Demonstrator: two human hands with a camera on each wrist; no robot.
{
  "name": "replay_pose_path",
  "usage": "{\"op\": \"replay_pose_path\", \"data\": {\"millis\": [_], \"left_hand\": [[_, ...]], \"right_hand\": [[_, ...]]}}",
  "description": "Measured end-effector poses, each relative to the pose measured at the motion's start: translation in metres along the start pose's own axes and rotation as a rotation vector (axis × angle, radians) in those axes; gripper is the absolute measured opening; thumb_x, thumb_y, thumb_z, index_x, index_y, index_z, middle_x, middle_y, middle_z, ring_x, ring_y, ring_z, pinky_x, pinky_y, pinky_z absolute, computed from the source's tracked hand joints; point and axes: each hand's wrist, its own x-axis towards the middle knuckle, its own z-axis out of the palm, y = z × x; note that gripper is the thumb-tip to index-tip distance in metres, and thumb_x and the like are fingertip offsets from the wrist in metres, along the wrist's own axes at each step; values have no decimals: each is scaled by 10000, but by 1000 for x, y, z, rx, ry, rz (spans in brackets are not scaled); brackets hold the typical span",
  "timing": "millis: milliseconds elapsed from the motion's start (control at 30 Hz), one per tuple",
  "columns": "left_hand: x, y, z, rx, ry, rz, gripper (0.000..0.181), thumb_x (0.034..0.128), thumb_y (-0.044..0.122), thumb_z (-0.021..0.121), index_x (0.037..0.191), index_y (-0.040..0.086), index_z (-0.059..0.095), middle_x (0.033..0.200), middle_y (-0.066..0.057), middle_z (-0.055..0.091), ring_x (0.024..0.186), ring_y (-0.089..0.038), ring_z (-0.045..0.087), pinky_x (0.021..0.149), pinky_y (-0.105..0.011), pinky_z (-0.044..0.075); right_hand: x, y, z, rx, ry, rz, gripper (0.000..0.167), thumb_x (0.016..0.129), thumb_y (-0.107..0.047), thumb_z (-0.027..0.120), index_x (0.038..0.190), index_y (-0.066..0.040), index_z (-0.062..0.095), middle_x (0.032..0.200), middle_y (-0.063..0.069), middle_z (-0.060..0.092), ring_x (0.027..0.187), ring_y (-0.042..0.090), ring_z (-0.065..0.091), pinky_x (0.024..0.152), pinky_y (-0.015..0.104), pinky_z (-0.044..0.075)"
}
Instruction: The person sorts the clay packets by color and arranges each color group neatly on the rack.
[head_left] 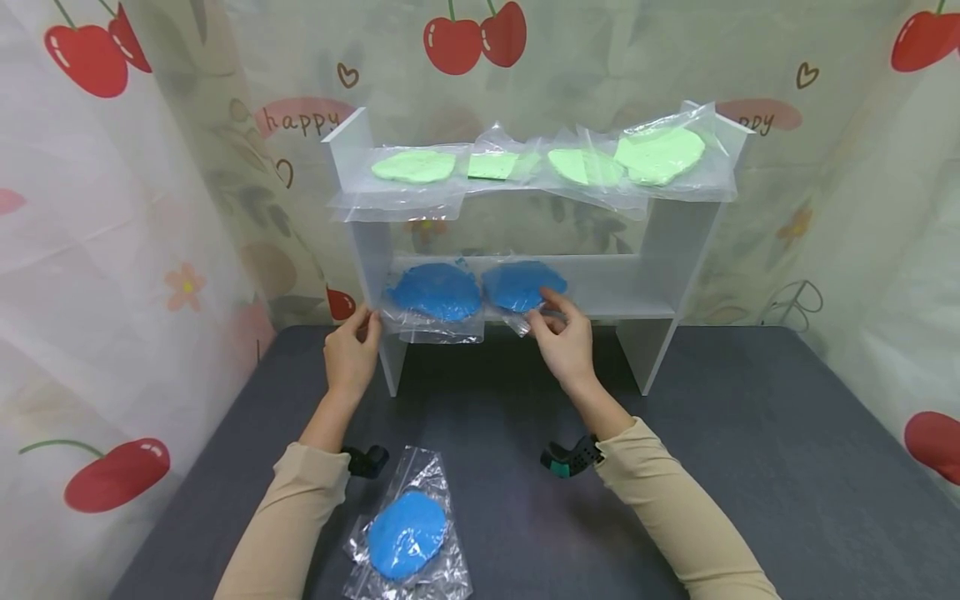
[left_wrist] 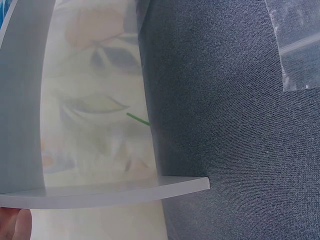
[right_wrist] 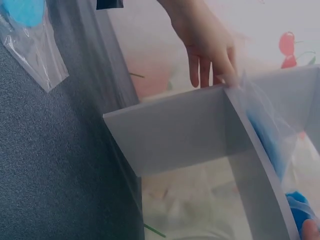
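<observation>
My right hand (head_left: 564, 340) pinches the front edge of a clear plastic bag holding a flat blue clay-like disc (head_left: 517, 286), on the shelf's lower board; one finger lies on the blue. Left of it, a second bagged blue disc (head_left: 435, 292) lies on the same board, its front edge hanging over. My left hand (head_left: 351, 352) touches the front edge of the left side panel of the white shelf (head_left: 660, 258), its fingers outside the panel in the right wrist view. A third bagged blue disc (head_left: 407, 535) lies on the dark table between my forearms.
Several bagged pale green pieces (head_left: 414, 167) line the upper board, their bags overhanging the front. The shelf stands at the back of the dark table (head_left: 750, 467), before a cherry-print curtain (head_left: 480, 92). A thin cord (head_left: 798, 300) lies at the back right.
</observation>
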Motion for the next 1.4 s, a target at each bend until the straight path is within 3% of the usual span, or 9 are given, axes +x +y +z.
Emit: {"op": "replay_pose_path", "data": {"millis": [200, 367, 500, 567, 767, 1000, 1267, 1400], "left_hand": [[0, 0, 1, 8, 8, 2, 339, 954, 255, 515, 1252, 127, 615, 1009, -174, 711, 837, -317, 689, 697, -468, 510], [0, 0, 0, 10, 3, -6, 341, 951, 254, 523, 1256, 132, 611, 1011, -170, 712, 843, -313, 690, 708, -468, 512], [0, 0, 0, 11, 0, -12, 349, 947, 252, 530, 1268, 136, 602, 1005, -172, 713, 853, -312, 690, 731, -467, 512], [-1, 0, 0, 10, 0, -13, 350, 947, 250, 528, 1269, 133, 600, 1005, -175, 712, 854, -315, 689, 731, -468, 512], [-1, 1, 0, 6, 4, -8, 344, 951, 250, 524, 1256, 117, 610, 992, -186, 711, 838, -318, 688, 706, -466, 514], [0, 0, 0, 6, 8, -6, 340, 950, 253, 528, 1249, 117, 616, 977, -187, 714, 831, -317, 689, 703, -465, 516], [0, 0, 1, 3, 7, 1, 348, 951, 250, 524, 1261, 115, 605, 985, -194, 710, 829, -320, 690, 691, -465, 517], [0, 0, 1, 2, 4, -4, 355, 950, 253, 528, 1270, 116, 597, 989, -192, 710, 834, -317, 691, 693, -462, 520]], "right_hand": [[-2, -1, 0, -13, -107, 47, 470, 926, -88, 537, 1382, -36, 438, 1162, 180, 517, 940, 291, 665, 787, 211, 538], [-1, 0, -3, -19, -174, 94, 496, 933, -106, 533, 1410, -64, 403, 1022, 115, 527, 945, 276, 650, 799, 226, 540], [-4, -1, -7, -25, -205, 111, 494, 937, -126, 537, 1413, -109, 405, 971, 71, 528, 847, 196, 644, 770, 240, 548], [-8, -1, -8, -43, -219, 102, 474, 939, -136, 538, 1399, -125, 425, 975, 76, 531, 799, 153, 638, 757, 253, 552], [-28, 0, -8, -126, -305, 25, 375, 933, -124, 546, 1306, -99, 518, 980, 155, 574, 772, 198, 653, 735, 300, 556], [-53, 11, 2, -184, -487, 47, 364, 921, -112, 568, 1280, -66, 524, 963, 150, 603, 733, 124, 637, 705, 318, 550], [-82, 32, 18, -223, -767, 65, 448, 903, -171, 611, 1307, -28, 477, 1004, 167, 620, 787, 313, 665, 605, 225, 499], [-94, 39, 27, -248, -867, 100, 513, 879, -175, 643, 1328, -20, 450, 1013, 146, 624, 797, 245, 675, 600, 214, 498]]}}
